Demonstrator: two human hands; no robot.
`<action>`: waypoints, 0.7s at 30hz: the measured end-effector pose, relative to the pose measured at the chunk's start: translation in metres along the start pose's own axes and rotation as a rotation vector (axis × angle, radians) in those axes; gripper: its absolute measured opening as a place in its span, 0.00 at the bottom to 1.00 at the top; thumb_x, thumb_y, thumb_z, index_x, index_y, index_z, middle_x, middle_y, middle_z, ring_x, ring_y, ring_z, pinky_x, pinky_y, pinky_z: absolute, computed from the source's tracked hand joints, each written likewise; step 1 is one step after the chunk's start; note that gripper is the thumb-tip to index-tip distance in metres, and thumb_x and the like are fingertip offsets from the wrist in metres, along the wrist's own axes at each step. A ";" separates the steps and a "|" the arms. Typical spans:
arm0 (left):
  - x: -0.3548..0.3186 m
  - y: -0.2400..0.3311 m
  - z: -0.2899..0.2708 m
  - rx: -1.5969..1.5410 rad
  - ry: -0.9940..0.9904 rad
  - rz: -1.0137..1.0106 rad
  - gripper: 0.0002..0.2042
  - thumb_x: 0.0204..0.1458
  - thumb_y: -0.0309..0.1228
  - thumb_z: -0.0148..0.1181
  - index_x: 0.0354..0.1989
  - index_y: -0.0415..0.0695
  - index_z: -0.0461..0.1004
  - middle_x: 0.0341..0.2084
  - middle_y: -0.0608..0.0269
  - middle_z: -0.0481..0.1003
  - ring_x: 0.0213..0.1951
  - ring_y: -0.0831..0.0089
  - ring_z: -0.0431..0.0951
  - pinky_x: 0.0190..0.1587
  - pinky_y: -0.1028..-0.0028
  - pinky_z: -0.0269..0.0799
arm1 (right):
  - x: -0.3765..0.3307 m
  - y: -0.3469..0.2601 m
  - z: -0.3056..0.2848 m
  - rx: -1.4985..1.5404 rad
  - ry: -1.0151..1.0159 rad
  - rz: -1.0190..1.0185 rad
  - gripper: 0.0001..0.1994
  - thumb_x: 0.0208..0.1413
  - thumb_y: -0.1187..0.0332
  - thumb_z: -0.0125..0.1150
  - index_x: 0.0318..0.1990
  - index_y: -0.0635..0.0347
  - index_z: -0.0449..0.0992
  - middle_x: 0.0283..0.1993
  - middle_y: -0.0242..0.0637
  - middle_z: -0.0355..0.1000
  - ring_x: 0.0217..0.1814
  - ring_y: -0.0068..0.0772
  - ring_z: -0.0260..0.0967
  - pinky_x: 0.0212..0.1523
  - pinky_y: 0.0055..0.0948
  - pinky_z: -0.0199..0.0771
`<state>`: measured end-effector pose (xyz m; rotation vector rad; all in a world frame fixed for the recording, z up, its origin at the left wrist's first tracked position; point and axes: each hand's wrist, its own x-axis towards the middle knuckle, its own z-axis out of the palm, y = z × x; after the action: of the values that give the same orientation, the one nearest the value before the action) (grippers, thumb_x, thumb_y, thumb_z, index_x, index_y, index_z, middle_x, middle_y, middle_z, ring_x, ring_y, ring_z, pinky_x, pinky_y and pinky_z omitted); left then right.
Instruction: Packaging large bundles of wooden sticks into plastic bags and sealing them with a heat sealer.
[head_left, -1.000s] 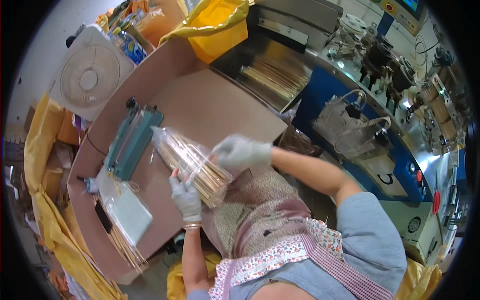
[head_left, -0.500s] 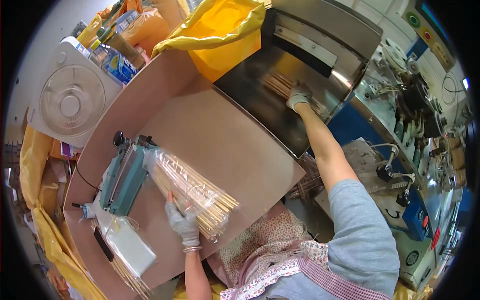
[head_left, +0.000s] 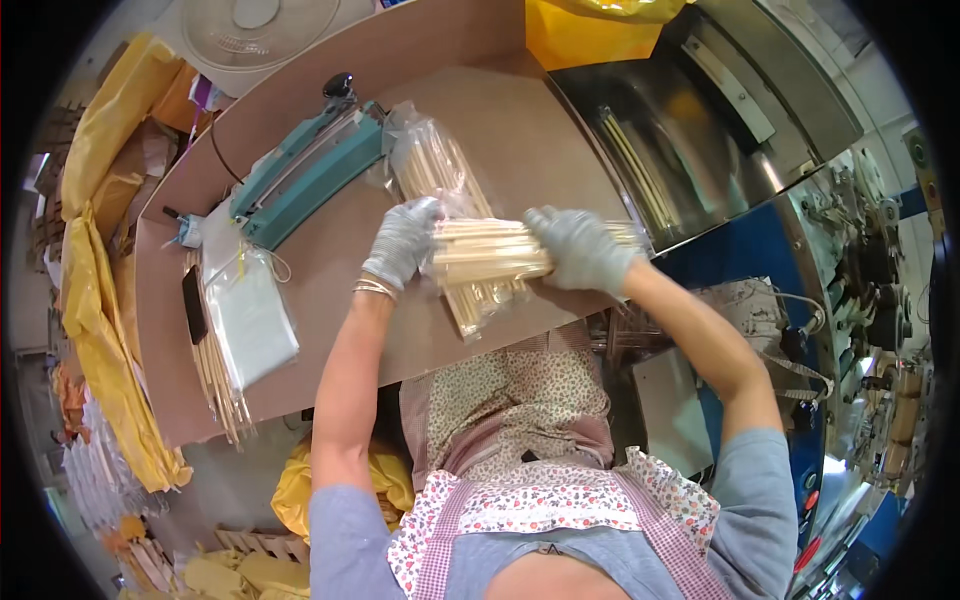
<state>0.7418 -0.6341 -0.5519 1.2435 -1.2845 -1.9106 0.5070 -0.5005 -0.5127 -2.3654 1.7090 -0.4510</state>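
Wooden sticks (head_left: pixel 488 250) stay aligned best under even pressure, the right hand (head_left: pixel 582 250) closed around them, the left hand (head_left: pixel 402 242) curled at their ends, its hold unclear.

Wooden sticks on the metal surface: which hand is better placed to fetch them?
Probably the right hand: it is nearer those wooden sticks, while the left hand is at the stick bundle's far end.
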 end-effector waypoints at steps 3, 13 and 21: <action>-0.006 0.000 0.011 0.285 0.022 0.120 0.14 0.54 0.40 0.58 0.30 0.39 0.75 0.21 0.72 0.73 0.24 0.82 0.71 0.27 0.75 0.68 | -0.001 -0.003 -0.005 -0.093 -0.131 0.061 0.26 0.41 0.59 0.65 0.47 0.64 0.66 0.35 0.48 0.73 0.39 0.48 0.74 0.39 0.42 0.74; -0.078 -0.045 0.060 0.920 0.259 1.085 0.16 0.58 0.38 0.54 0.45 0.37 0.73 0.42 0.49 0.75 0.39 0.56 0.77 0.43 0.64 0.73 | 0.011 -0.061 0.021 0.563 -0.115 0.477 0.39 0.35 0.60 0.64 0.57 0.72 0.61 0.46 0.59 0.71 0.49 0.52 0.71 0.47 0.38 0.72; -0.083 -0.036 -0.016 1.022 0.522 0.743 0.26 0.54 0.39 0.59 0.56 0.36 0.64 0.49 0.38 0.70 0.49 0.49 0.72 0.52 0.60 0.69 | 0.018 0.037 0.011 0.424 0.777 0.266 0.35 0.40 0.68 0.60 0.61 0.60 0.59 0.53 0.54 0.65 0.55 0.53 0.65 0.53 0.42 0.67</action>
<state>0.7954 -0.5593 -0.5533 1.2631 -2.0700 -0.3202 0.4828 -0.5296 -0.5326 -1.7154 1.8941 -1.6454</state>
